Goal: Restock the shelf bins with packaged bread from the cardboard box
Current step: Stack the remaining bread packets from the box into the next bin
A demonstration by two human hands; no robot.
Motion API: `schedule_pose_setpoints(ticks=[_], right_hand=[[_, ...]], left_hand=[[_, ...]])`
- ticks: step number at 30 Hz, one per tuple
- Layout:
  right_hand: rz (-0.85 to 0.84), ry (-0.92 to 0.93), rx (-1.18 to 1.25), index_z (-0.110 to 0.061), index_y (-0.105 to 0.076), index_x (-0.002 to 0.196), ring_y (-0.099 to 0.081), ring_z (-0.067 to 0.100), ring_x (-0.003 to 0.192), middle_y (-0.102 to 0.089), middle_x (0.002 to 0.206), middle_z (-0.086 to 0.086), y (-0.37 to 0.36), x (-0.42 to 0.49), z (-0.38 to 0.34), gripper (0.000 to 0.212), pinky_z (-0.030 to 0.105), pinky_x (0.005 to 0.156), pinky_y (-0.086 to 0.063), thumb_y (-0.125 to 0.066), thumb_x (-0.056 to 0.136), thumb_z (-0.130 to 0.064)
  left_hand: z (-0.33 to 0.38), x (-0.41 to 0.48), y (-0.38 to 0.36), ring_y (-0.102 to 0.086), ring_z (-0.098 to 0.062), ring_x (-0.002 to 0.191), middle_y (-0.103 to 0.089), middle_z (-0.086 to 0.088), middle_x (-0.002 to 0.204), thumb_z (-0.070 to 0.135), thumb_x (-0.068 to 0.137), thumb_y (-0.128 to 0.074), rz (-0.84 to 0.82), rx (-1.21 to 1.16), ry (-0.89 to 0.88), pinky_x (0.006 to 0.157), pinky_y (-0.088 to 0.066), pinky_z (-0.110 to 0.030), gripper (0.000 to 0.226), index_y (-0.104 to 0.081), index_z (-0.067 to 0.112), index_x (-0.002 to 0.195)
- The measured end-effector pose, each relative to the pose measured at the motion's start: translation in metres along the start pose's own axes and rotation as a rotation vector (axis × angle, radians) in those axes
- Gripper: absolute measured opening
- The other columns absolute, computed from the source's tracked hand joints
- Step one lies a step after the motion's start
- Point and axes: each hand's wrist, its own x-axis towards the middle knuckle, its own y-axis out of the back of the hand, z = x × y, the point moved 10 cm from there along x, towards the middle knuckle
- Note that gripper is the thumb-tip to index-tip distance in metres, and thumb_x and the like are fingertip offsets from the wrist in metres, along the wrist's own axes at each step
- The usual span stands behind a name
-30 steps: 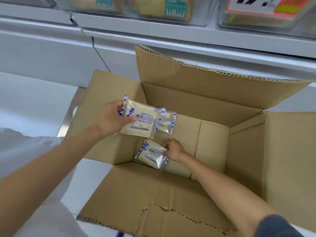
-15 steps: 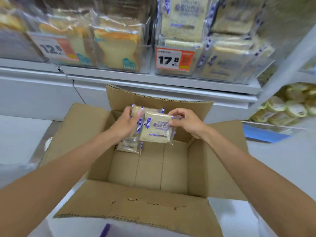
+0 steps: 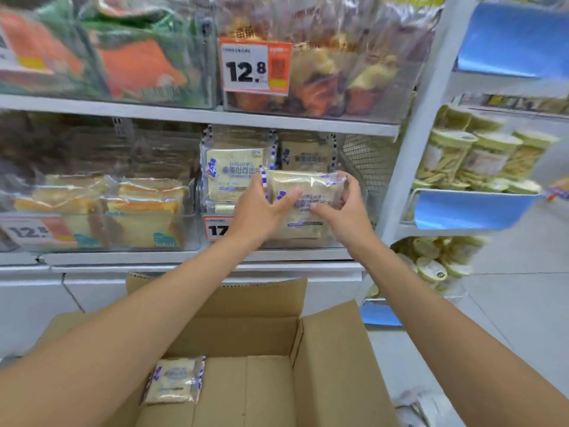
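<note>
Left hand (image 3: 258, 211) and right hand (image 3: 345, 211) clamp the packaged bread (image 3: 304, 195) before the shelf bin (image 3: 295, 245); snagging its rim could spill it.

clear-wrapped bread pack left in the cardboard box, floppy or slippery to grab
Probably soft and squashy: the clear-wrapped bread pack shows loose film. Likely light: left hand and right hand hold a matching pack aloft. Glossy film may slip.

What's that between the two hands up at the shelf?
In the head view, a packet of bread, gripped by the left hand and right hand at the shelf.
</note>
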Motion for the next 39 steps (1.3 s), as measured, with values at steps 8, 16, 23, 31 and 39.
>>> schedule_pose_setpoints(ticks=[8, 16, 23, 31, 39], right_hand=[[0.181, 0.084, -0.072, -0.019, -0.025, 0.147, -0.054, 0.014, 0.124, -0.05, 0.14, 0.002, 0.026, 0.075, 0.001, 0.08, 0.039, 0.105, -0.046, -0.07, 0.081, -0.008], [0.232, 0.072, -0.33, -0.022, -0.013, 0.154, -0.028, 0.019, 0.143, -0.026, 0.157, 0.001, 0.026, 0.093, 0.016, 0.104, 0.045, 0.116, -0.03, -0.078, 0.075, -0.043], [0.077, 0.274, -0.615, -0.04, -0.022, 0.15, -0.02, 0.019, 0.145, -0.018, 0.156, 0.007, 0.0, 0.066, 0.0, 0.088, 0.039, 0.114, -0.03, -0.076, 0.082, -0.033], [0.006, 0.192, -0.564, -0.047, -0.018, 0.15, -0.007, 0.018, 0.149, 0.007, 0.162, 0.002, 0.003, 0.067, 0.008, 0.085, 0.041, 0.117, -0.023, -0.072, 0.086, -0.033], [0.245, 0.226, -1.127, -0.038, -0.018, 0.151, -0.025, 0.035, 0.137, -0.012, 0.156, 0.016, 0.004, 0.064, -0.012, 0.08, 0.047, 0.108, -0.03, -0.062, 0.086, -0.056]], left_hand=[[0.022, 0.05, -0.013, -0.034, -0.024, 0.14, -0.044, -0.004, 0.148, 0.065, 0.082, -0.053, 0.226, 0.809, -0.559, 0.114, -0.019, -0.044, 0.085, -0.033, 0.019, 0.149], [0.011, 0.052, -0.023, -0.04, -0.029, 0.136, -0.049, -0.008, 0.143, 0.051, 0.088, -0.061, 0.31, 0.967, -0.687, 0.111, -0.024, -0.053, 0.069, -0.038, 0.026, 0.147], [0.008, 0.057, -0.022, -0.036, -0.03, 0.139, -0.044, -0.011, 0.147, 0.05, 0.087, -0.062, 0.301, 0.967, -0.699, 0.109, -0.019, -0.055, 0.055, -0.051, 0.033, 0.138], [0.004, 0.06, -0.021, -0.036, -0.03, 0.139, -0.042, -0.012, 0.149, 0.054, 0.088, -0.052, 0.242, 0.971, -0.699, 0.111, -0.017, -0.055, 0.057, -0.045, 0.035, 0.142], [0.008, 0.057, -0.025, -0.021, -0.032, 0.147, -0.023, -0.014, 0.159, 0.051, 0.087, -0.06, 0.114, 1.051, -0.619, 0.115, -0.015, -0.057, 0.072, -0.03, 0.036, 0.151]])
